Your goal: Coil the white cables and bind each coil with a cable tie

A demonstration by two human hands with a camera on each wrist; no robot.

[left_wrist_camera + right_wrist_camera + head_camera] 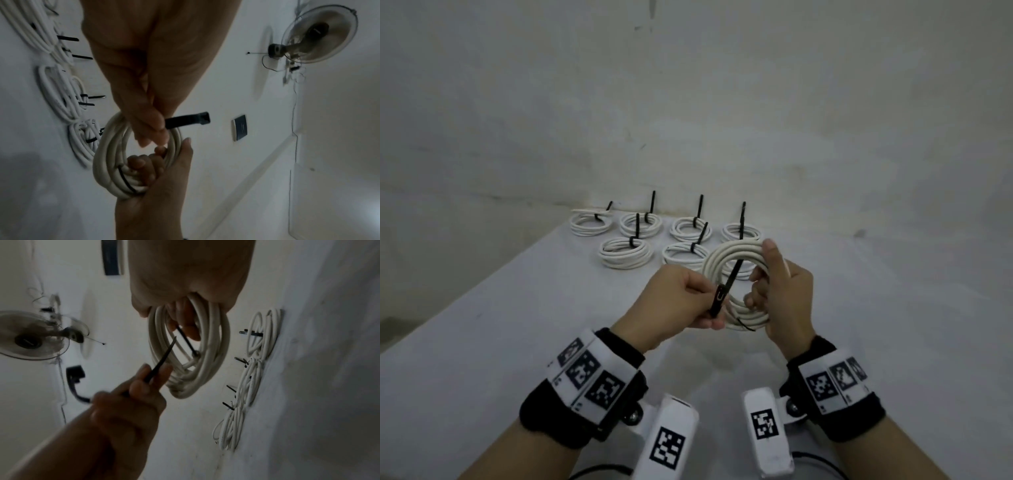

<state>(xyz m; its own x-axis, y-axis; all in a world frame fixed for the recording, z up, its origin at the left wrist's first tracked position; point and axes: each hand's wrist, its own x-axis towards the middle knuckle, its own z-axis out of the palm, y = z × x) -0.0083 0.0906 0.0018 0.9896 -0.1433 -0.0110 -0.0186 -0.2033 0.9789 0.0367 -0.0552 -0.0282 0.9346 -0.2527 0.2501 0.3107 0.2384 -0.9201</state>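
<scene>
A white cable coil (717, 265) is held above the table by my right hand (787, 294), whose fingers curl through its opening and grip its right side. My left hand (685, 298) pinches a black cable tie (726, 291) near its head end, and the tie's pointed tail reaches into the coil's opening. In the left wrist view the tie's square head (197, 119) sticks out past my left fingers (152, 123), just above the coil (107, 154). In the right wrist view the tie's tip (171, 346) lies inside the ring of the coil (216, 353). A thin black strand (186, 340) shows at the cable's end.
Several bound white coils (624, 253) lie in two rows at the back of the white table (517, 342), each with a black tie tail standing up. A wall rises right behind them. The table's left edge runs diagonally at the left. A wall fan (320, 34) shows in the wrist views.
</scene>
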